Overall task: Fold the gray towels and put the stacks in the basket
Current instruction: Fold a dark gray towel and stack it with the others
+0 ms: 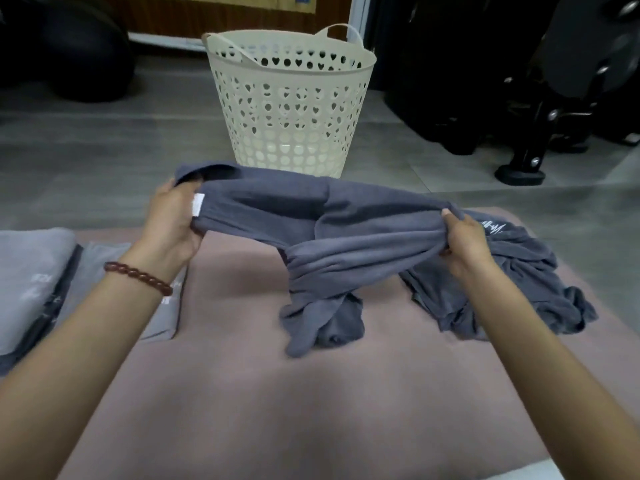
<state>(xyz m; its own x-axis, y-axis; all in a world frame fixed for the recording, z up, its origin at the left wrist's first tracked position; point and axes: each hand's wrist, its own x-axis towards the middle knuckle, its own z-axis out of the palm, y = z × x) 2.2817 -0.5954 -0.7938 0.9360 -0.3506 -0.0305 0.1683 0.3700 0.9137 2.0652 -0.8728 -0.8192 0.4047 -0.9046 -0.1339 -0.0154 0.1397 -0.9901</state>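
Towels in dark gray show in two loose pieces: one held towel (pixel 346 216) stretched between the hands, and one crumpled towel (pixel 540 271) lying at the right edge of the pink mat (pixel 277 393), white stitching showing on its far part. Whether that heap is a single towel cannot be told. Two folded stacks of paler gray towels sit at the mat's left edge: the outer stack (pixel 31 271) with darker layers under its top piece, and the inner stack (pixel 93 261) just beside it, partly hidden by the left forearm.

The left hand (pixel 173 220) grips one end of the held towel, fingers curled round the cloth, with a white label (pixel 198 204) showing at the thumb. The right hand (pixel 464 240) pinches the gathered other end, thumb on top. The towel hangs raised between them over the far half of the mat, and its bunched middle droops down to rest on the mat between the two forearms. The right hand is above the crumpled towel.

One cream plastic basket (pixel 287 98), pierced with heart-shaped holes and fitted with two handles, stands upright on the gray floor (pixel 104 150) just beyond the mat's far edge, behind the held towel. One brown bead bracelet (pixel 138 277) circles the left wrist. Black equipment (pixel 519 81) stands on the floor to the right of the basket.
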